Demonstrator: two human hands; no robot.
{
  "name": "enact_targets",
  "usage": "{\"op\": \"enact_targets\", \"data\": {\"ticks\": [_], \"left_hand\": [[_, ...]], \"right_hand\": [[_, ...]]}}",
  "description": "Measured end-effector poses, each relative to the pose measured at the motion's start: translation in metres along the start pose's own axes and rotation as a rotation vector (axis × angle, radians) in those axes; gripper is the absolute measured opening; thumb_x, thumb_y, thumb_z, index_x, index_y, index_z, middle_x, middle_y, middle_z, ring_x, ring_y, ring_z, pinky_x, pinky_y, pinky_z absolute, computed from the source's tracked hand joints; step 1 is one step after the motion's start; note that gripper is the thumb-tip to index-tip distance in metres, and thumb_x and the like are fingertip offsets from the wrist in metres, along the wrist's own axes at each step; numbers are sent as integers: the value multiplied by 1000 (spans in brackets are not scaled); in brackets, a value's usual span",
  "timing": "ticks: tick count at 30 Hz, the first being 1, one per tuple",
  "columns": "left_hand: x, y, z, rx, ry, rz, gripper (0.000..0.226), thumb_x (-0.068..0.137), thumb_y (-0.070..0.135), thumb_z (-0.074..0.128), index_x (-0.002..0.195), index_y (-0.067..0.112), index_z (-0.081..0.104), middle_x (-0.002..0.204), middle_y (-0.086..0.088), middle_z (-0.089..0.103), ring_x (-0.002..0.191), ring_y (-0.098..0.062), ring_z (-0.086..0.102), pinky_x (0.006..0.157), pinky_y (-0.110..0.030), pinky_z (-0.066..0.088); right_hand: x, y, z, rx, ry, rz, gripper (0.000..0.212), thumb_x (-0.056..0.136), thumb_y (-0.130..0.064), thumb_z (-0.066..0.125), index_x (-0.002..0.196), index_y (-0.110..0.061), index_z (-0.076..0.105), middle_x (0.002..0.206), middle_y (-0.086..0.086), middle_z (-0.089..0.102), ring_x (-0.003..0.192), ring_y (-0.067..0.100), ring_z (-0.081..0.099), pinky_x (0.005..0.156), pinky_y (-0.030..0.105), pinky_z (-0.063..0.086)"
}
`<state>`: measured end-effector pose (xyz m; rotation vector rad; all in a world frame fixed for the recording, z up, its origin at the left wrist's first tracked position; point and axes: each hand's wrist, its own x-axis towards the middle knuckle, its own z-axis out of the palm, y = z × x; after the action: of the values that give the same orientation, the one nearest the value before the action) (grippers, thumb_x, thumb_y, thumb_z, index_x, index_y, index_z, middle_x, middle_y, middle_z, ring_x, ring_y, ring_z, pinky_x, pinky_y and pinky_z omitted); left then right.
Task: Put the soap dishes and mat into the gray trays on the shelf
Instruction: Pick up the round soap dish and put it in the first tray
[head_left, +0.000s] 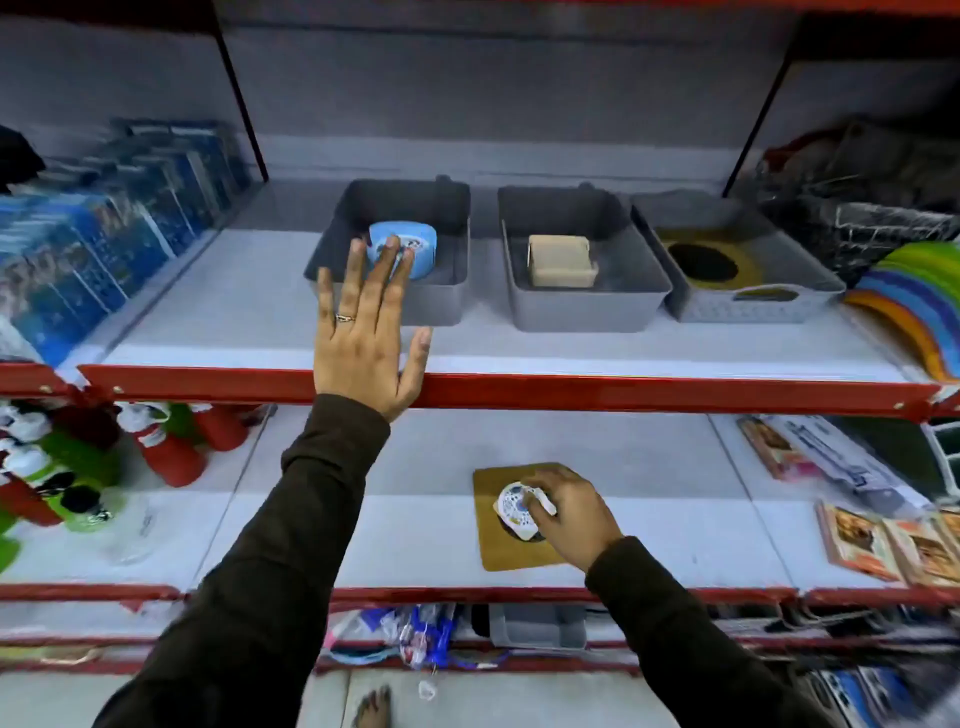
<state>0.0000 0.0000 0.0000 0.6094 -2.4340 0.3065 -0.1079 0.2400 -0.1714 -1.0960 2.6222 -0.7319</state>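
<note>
Head view: my left hand (363, 332) hangs spread and empty before the left gray plastic tray (452, 301) holding a round blue soap dish (415, 249); my right hand (569, 512) clasps a white perforated soap dish (514, 509) atop the tan square mat (498, 551) near the lower shelf's (363, 545) front edge, ready for lifting.

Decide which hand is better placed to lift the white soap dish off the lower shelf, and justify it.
Right. The right hand is already closed around the white soap dish on the brown mat. The left hand is spread open at the upper shelf, in front of the left gray tray.
</note>
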Motion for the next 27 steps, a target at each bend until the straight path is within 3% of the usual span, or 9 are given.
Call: {"op": "enact_targets", "data": {"ticks": [4,7,10,15,17,21,24,27], "left_hand": [[1,-2,11,-33,194,20,70,92,45,24,152,8,28,159,-12,30,147,-35,16,120,-54,8],[2,-4,16,-46,253,32,70,91,43,29,150,5,28,156,-15,34,145,-38,21,119,-56,13],[3,-4,17,-25,274,32,71,90,43,30,150,5,26,156,-16,34,144,-40,25,118,-58,16],[4,-4,15,-9,251,4,73,89,44,30,151,5,23,156,-17,32,145,-39,23,118,-58,16],[3,-4,14,-4,262,-6,74,88,44,32,151,4,22,156,-19,31,145,-39,22,119,-58,15],[3,-2,9,-18,232,-9,76,88,45,31,152,4,21,158,-20,28,147,-39,20,120,-57,14],[2,-2,7,-19,199,-21,77,88,45,35,152,4,20,159,-18,24,148,-38,18,121,-55,12],[1,-1,4,-14,172,-31,78,88,44,38,153,6,18,161,-16,21,149,-36,16,122,-53,10]], "right_hand": [[22,24,32,-89,-207,266,53,83,-58,54,121,-22,63,128,11,59,117,30,55,96,37,50],[35,30,49,-163,-253,344,66,79,-60,62,131,-19,55,137,12,47,125,33,41,104,40,42],[46,33,58,-218,-303,399,75,74,-63,64,133,-18,52,138,11,47,128,33,37,104,40,43],[53,33,59,-217,-234,398,77,69,-60,71,131,-19,53,134,7,52,125,30,43,98,38,48],[53,36,58,-189,-175,387,65,76,-51,70,129,-17,55,131,6,55,121,29,50,96,37,50],[47,38,53,237,40,479,29,87,-20,63,111,-5,70,112,12,74,105,29,68,91,30,52],[33,23,39,677,127,572,6,83,-5,69,85,-9,73,97,17,76,94,31,70,88,37,57],[12,0,16,998,77,538,20,85,1,69,79,-18,73,85,12,73,79,27,67,58,28,58]]}}
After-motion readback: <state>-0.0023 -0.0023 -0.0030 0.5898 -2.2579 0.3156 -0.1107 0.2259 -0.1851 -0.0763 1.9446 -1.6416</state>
